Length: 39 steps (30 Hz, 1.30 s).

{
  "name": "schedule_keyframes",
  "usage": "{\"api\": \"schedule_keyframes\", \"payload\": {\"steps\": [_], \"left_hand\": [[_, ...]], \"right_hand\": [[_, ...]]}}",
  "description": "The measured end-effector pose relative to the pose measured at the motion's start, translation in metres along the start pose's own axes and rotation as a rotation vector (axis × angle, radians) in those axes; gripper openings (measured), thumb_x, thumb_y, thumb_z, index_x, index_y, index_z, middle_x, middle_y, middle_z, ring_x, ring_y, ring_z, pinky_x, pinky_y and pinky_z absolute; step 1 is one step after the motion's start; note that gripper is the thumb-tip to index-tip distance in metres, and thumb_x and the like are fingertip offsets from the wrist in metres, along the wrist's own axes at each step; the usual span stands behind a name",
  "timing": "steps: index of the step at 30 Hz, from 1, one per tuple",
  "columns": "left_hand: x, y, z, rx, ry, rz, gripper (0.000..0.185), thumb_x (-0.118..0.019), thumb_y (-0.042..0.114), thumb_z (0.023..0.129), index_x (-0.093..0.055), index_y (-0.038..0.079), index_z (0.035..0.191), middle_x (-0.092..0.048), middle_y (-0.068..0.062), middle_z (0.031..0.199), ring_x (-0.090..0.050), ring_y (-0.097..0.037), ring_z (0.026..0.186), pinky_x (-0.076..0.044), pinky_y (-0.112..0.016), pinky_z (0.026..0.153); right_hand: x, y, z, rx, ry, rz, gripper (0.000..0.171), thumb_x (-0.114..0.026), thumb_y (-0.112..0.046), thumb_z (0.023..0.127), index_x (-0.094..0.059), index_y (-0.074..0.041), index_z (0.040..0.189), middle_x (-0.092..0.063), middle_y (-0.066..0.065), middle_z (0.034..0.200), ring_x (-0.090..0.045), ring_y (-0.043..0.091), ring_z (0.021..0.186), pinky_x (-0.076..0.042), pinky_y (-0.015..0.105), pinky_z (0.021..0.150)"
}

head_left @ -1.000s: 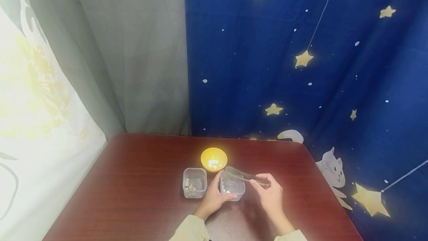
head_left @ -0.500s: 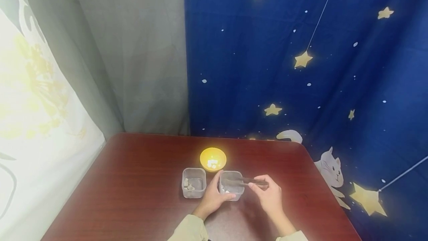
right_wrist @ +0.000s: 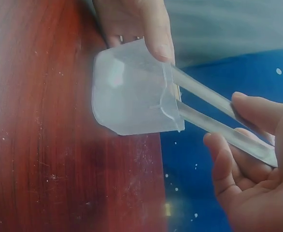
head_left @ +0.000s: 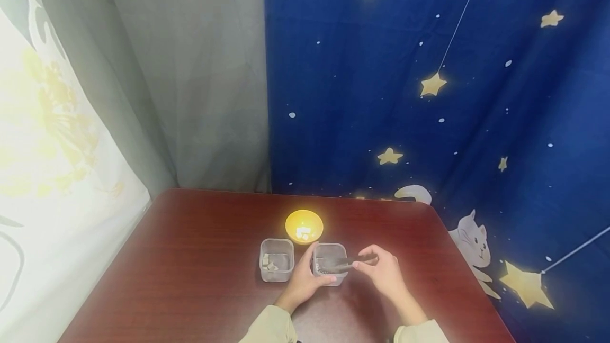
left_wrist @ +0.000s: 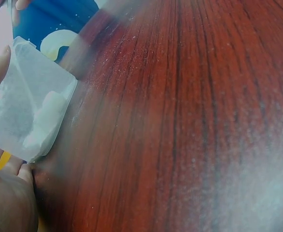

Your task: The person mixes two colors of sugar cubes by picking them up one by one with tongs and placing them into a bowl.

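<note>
Two small clear plastic tubs stand side by side on the dark red table (head_left: 190,258). My left hand (head_left: 305,279) grips the right tub (head_left: 330,262), thumb on its left wall; the tub (left_wrist: 33,116) holds white lumps. My right hand (head_left: 381,274) pinches clear plastic tongs (head_left: 340,265), whose tips reach down into that tub. In the right wrist view the tongs (right_wrist: 219,118) run from my fingers (right_wrist: 257,111) into the tub (right_wrist: 132,96). The left tub (head_left: 276,259) holds several pale pieces.
A yellow bowl (head_left: 304,225) with white pieces stands just behind the tubs. A blue star-patterned cloth (head_left: 429,94) hangs behind and to the right, pale curtains (head_left: 143,94) to the left. The table's right edge lies near my right arm.
The tongs have swung down from above the right tub until their tips are inside it. My left hand has stayed on the tub.
</note>
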State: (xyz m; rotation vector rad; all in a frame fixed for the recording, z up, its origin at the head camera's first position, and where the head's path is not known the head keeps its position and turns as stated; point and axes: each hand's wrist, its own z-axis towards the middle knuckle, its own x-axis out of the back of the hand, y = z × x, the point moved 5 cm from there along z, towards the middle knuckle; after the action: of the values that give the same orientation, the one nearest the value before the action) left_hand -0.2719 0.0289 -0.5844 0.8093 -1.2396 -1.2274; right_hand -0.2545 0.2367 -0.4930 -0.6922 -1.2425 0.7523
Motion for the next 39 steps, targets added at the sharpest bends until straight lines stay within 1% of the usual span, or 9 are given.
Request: {"api": "schedule_keyframes", "payload": {"steps": [3,5,10,15,20,28,32,39], "left_hand": [[-0.001,0.0,0.0,0.004,-0.003,-0.008,0.104,-0.087,0.038,0.068,-0.032,0.007,0.15,-0.049,-0.011,0.141,-0.048,-0.029,0.127,-0.033,-0.052,0.108],[-0.001,0.001,0.0,0.007,-0.006,-0.02,0.104,-0.088,0.036,0.068,-0.032,0.006,0.15,-0.05,-0.01,0.141,-0.049,-0.029,0.126,-0.033,-0.051,0.108],[0.0,0.003,0.001,0.01,-0.001,-0.018,0.104,-0.088,0.034,0.067,-0.032,0.007,0.15,-0.049,-0.011,0.141,-0.049,-0.03,0.125,-0.033,-0.053,0.108],[0.0,0.003,0.0,0.015,-0.004,-0.023,0.104,-0.088,0.032,0.067,-0.032,0.006,0.15,-0.049,-0.012,0.141,-0.049,-0.03,0.126,-0.032,-0.052,0.108],[-0.001,0.003,-0.001,0.019,-0.005,-0.035,0.103,-0.088,0.031,0.067,-0.032,0.006,0.15,-0.049,-0.012,0.141,-0.049,-0.029,0.126,-0.033,-0.051,0.108],[-0.001,0.002,0.0,0.03,0.002,-0.029,0.103,-0.088,0.031,0.066,-0.033,0.006,0.15,-0.05,-0.011,0.141,-0.049,-0.028,0.125,-0.034,-0.051,0.108],[-0.001,0.003,0.0,0.025,-0.001,-0.035,0.103,-0.088,0.03,0.066,-0.033,0.006,0.15,-0.051,-0.01,0.139,-0.051,-0.028,0.122,-0.035,-0.051,0.107],[0.0,0.003,-0.001,0.02,0.0,-0.019,0.103,-0.088,0.032,0.067,-0.032,0.006,0.15,-0.048,-0.012,0.143,-0.048,-0.029,0.127,-0.032,-0.051,0.109]], "right_hand": [[-0.001,-0.003,0.0,0.009,-0.012,-0.021,0.025,-0.086,-0.016,0.071,-0.068,-0.013,0.088,-0.072,0.001,0.081,-0.069,0.014,0.073,-0.054,0.029,0.061],[-0.002,-0.004,-0.001,0.016,-0.002,-0.03,0.025,-0.086,-0.015,0.071,-0.067,-0.014,0.087,-0.072,0.0,0.08,-0.069,0.014,0.073,-0.054,0.029,0.061],[-0.005,-0.005,-0.003,0.061,0.053,-0.028,0.024,-0.085,-0.012,0.071,-0.067,-0.015,0.086,-0.072,0.001,0.08,-0.07,0.017,0.073,-0.055,0.031,0.062],[-0.008,-0.003,-0.005,0.092,0.103,-0.025,0.024,-0.085,-0.012,0.072,-0.067,-0.016,0.087,-0.073,0.001,0.082,-0.071,0.017,0.073,-0.056,0.031,0.063],[-0.011,0.001,-0.007,0.093,0.137,-0.015,0.025,-0.086,-0.014,0.072,-0.069,-0.015,0.089,-0.073,0.002,0.086,-0.071,0.018,0.074,-0.057,0.032,0.063],[-0.01,0.004,-0.007,0.1,0.193,-0.004,0.025,-0.086,-0.014,0.072,-0.068,-0.015,0.09,-0.074,0.002,0.083,-0.072,0.02,0.074,-0.059,0.037,0.066],[-0.008,0.001,-0.007,0.103,0.191,-0.012,0.025,-0.086,-0.013,0.072,-0.069,-0.015,0.089,-0.074,0.003,0.084,-0.071,0.02,0.074,-0.058,0.036,0.065],[-0.011,-0.005,-0.009,0.107,0.13,-0.039,0.023,-0.086,-0.013,0.071,-0.068,-0.016,0.086,-0.073,0.002,0.083,-0.071,0.017,0.073,-0.057,0.032,0.062]]}}
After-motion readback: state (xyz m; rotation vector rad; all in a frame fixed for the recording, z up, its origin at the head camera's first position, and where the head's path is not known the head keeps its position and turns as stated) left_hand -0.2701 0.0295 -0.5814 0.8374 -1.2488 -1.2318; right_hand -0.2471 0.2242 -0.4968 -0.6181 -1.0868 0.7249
